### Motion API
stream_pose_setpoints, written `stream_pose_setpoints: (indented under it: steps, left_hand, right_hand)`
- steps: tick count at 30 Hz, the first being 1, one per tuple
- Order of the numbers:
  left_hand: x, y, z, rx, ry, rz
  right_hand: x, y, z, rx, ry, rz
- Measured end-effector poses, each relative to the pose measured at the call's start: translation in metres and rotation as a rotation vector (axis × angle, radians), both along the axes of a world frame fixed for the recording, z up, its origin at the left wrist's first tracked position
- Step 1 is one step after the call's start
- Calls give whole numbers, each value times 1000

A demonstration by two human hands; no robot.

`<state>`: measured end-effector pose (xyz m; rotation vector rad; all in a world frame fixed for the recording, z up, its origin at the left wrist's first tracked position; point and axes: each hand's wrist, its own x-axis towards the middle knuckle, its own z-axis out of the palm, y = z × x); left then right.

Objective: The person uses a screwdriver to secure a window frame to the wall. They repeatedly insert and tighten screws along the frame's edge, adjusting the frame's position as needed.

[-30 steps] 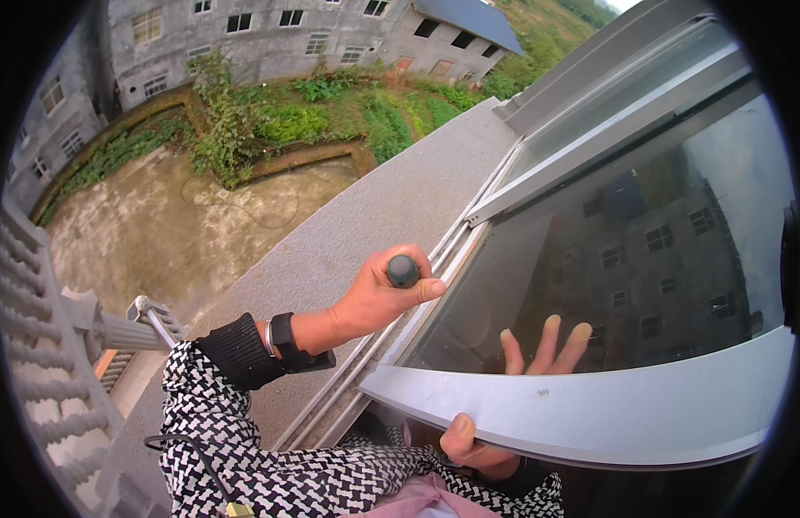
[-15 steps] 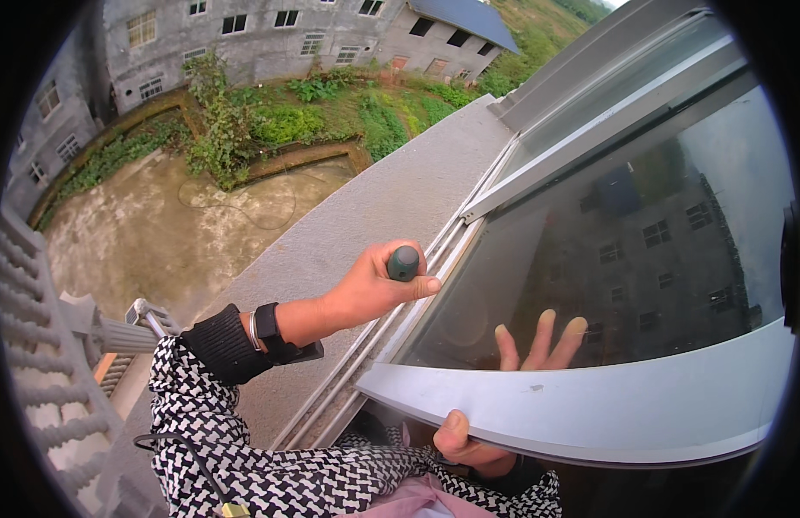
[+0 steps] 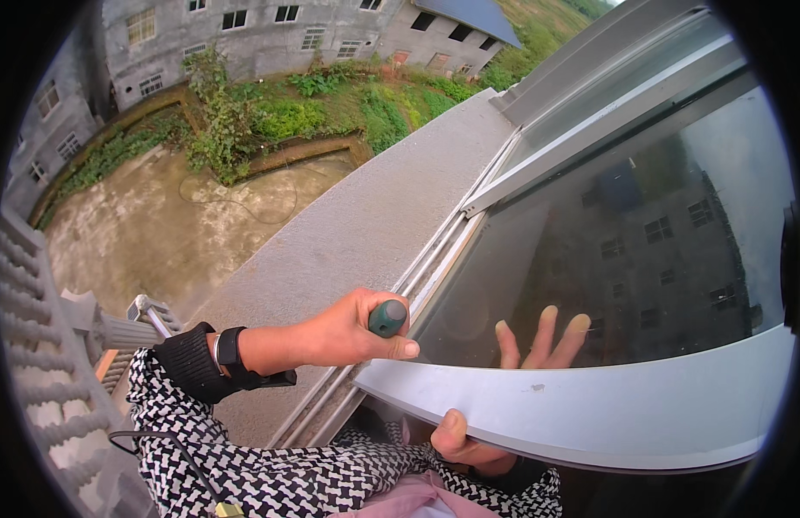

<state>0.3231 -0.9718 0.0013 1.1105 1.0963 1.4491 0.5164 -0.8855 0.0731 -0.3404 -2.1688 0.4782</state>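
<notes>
My left hand (image 3: 352, 328) is wrapped round the dark green handle of a screwdriver (image 3: 388, 319), its grey butt end facing up. The rest of the tool is hidden under the fist, which rests over the window track (image 3: 434, 268) beside the sash's lower left corner. My right hand (image 3: 469, 445) grips the white frame bar of the window sash (image 3: 590, 406). Its thumb lies on the near side of the bar, and several fingertips show beyond it against the dark glass (image 3: 624, 285). The sash stands tilted on the track.
A second window panel (image 3: 598, 121) stands farther along the track. Left of the track runs a grey concrete ledge (image 3: 391, 203), with a drop to a yard (image 3: 149, 224) beyond. A white balustrade (image 3: 46, 345) stands at the left. A black cable (image 3: 180, 449) hangs by my left sleeve.
My left hand has moved down along the track toward me with the screwdriver, to the sash's near corner. My right hand keeps its grip on the frame.
</notes>
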Motion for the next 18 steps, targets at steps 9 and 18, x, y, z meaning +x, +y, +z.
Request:
stream_pose_setpoints:
  steps: [9,18]
  left_hand:
    - [-15,150,-9,457,125,441]
    - [-10,232,-52,405,72,551]
  right_hand:
    - [7,-3,8,15,-137,-79]
    - [6,-3,6,10,-123,-95]
